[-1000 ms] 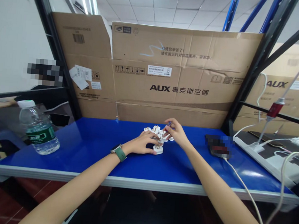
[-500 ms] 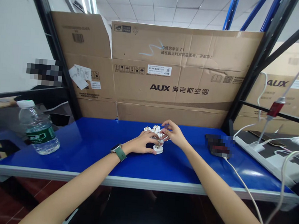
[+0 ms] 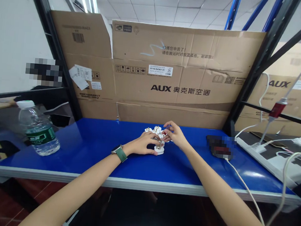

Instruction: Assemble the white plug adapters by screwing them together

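A white plug part [image 3: 159, 150] with brass-coloured metal pieces lies on the blue tabletop. My left hand [image 3: 147, 143], a green-strapped watch on its wrist, grips its edge with thumb and fingers. Over the far side of this part, my right hand [image 3: 173, 133] is closed in a pinch, fingertips close to the metal pieces. What the right fingertips hold is too small to make out. Just beyond my hands sit several white plugs [image 3: 157, 129] with metal pins pointing up, partly hidden by my fingers.
A water bottle [image 3: 39, 131] stands at the table's left. To the right lie a dark phone [image 3: 219, 147] with a white cable and a white power strip [image 3: 264, 161]. A cardboard sheet [image 3: 172, 108] walls the back. A person [image 3: 44, 74] is beyond the left frame.
Both hands stay almost in the same place around the white plug part, with only slight finger movement at most.
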`<state>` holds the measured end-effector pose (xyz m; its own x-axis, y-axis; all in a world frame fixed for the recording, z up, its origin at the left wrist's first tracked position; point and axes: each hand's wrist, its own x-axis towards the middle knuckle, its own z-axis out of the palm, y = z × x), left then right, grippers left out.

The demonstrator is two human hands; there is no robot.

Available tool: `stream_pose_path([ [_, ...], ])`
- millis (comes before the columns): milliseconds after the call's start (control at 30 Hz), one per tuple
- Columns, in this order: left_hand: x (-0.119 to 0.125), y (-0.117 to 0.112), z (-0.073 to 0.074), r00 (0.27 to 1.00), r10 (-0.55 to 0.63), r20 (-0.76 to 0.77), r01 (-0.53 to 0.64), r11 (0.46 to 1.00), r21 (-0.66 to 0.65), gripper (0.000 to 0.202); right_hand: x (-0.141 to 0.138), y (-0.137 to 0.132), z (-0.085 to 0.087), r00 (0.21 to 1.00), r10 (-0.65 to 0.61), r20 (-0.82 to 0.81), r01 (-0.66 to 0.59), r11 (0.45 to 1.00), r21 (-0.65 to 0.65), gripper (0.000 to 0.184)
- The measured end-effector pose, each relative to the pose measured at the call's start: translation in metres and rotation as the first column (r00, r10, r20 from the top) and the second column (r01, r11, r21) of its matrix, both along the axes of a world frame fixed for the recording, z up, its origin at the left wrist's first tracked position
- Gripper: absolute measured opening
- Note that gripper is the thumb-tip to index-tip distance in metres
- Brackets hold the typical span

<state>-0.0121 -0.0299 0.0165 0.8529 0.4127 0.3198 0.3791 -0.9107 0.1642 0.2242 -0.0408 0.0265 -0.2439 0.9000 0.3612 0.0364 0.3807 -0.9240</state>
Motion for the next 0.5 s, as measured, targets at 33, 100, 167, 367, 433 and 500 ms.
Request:
stream_pose_path([
  [33, 0.000, 0.000, 0.000, 1.000, 0.000, 0.005, 0.000, 1.000, 0.003, 0.048, 0.000, -0.001, 0.001, 1.000, 0.015, 0.006, -0.015, 0.999, 0.036, 0.029],
  [100, 0.000, 0.001, -0.001, 1.000, 0.002, 0.012, -0.002, 1.000, 0.006, 0.048, -0.002, -0.004, 0.004, 0.999, 0.051, 0.018, -0.053, 0.991, 0.125, 0.028],
  [167, 0.001, 0.001, -0.001, 1.000, 0.008, 0.010, -0.008, 1.000, 0.004, 0.048, -0.003, -0.008, 0.008, 0.996, 0.080, 0.030, -0.084, 0.976, 0.199, 0.026],
  [367, 0.000, 0.000, 0.000, 1.000, 0.015, 0.012, -0.015, 1.000, -0.001, 0.048, -0.005, -0.014, 0.011, 0.996, 0.078, 0.046, -0.086, 0.969, 0.230, 0.026],
  [433, 0.000, -0.001, 0.000, 1.000, 0.019, 0.014, -0.019, 1.000, -0.001, 0.048, -0.005, -0.013, 0.011, 0.997, 0.069, 0.031, -0.074, 0.972, 0.222, 0.028],
  [500, 0.000, -0.001, 0.000, 1.000, 0.020, 0.009, -0.020, 1.000, -0.003, 0.049, -0.004, -0.012, 0.012, 0.998, 0.065, 0.014, -0.067, 0.974, 0.217, 0.031],
])
